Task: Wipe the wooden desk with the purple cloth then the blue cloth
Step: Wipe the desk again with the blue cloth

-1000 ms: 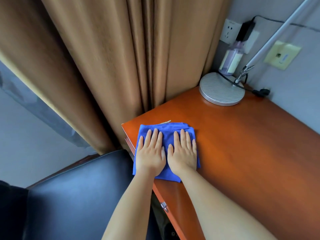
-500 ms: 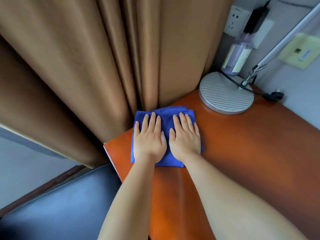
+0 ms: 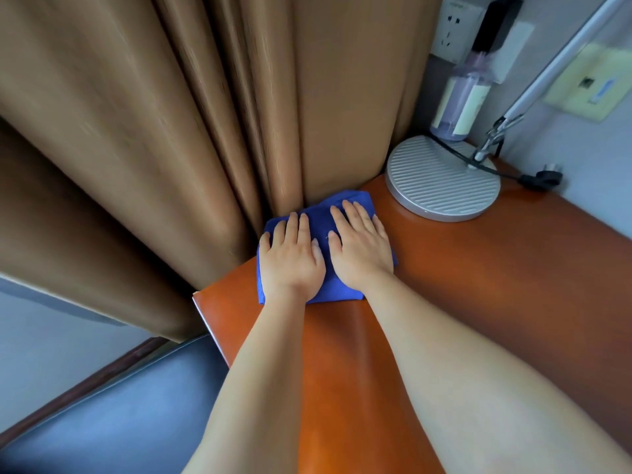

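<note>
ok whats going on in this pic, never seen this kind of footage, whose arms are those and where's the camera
There is no machine here. The camera sits on a person's head and looks forward and down, so the arms are the wearer's own. The left hand and right hand lie flat, side by side, with straight fingers pressing a folded blue cloth onto a wooden desk. Nothing is gripped; the cloth is only pressed down. Its far edge meets a brown curtain. Also on the desk: a round lamp base, with a bottle behind it. No purple cloth is in view.
</note>
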`<state>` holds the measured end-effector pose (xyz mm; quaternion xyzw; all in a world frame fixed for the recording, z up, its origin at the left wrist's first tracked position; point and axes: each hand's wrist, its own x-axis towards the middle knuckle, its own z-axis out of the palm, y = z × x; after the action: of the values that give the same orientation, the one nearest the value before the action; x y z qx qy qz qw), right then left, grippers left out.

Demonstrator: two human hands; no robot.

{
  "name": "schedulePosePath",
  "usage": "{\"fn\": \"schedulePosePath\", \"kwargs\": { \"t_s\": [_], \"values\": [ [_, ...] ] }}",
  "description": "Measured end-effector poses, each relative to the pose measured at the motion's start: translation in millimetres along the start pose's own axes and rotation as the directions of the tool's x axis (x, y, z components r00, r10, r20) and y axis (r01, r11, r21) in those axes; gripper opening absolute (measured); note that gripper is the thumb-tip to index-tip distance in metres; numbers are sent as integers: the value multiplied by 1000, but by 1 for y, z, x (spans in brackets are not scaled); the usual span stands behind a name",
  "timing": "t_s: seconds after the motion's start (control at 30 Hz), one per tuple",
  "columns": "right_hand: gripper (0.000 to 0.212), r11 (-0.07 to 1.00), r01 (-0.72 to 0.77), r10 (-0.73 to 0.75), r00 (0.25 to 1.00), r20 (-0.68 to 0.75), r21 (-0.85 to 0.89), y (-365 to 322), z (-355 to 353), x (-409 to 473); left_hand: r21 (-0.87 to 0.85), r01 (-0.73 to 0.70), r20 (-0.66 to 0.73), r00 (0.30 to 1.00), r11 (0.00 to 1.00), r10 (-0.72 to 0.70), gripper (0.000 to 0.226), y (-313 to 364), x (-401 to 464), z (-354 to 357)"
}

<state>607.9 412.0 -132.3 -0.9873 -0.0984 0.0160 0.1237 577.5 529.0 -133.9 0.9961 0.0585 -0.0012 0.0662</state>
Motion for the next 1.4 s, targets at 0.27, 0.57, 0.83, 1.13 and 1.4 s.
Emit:
{"fn": "schedulePosePath", "kwargs": {
  "t_s": [0.27,0.57,0.83,1.13,1.4],
  "values": [
    [53,998,-57,56,998,28,23,4,-4,-71,-32,-50,24,998,998,51,75,13,-67,0],
    [54,992,-128,128,992,-22,9,9,-3,-116,-30,-140,45,989,990,141,85,21,-92,2],
    [56,989,-148,148,989,-4,8,22,-7,-68,-19,-163,23,986,986,164,86,31,-43,3],
    [55,999,-41,41,999,15,-15,45,-12,11,-13,-94,-9,996,995,94,55,44,25,8],
    [55,1000,13,-13,1000,18,-6,46,-13,49,-29,-63,-20,998,998,63,53,45,60,8]
  ]
}}
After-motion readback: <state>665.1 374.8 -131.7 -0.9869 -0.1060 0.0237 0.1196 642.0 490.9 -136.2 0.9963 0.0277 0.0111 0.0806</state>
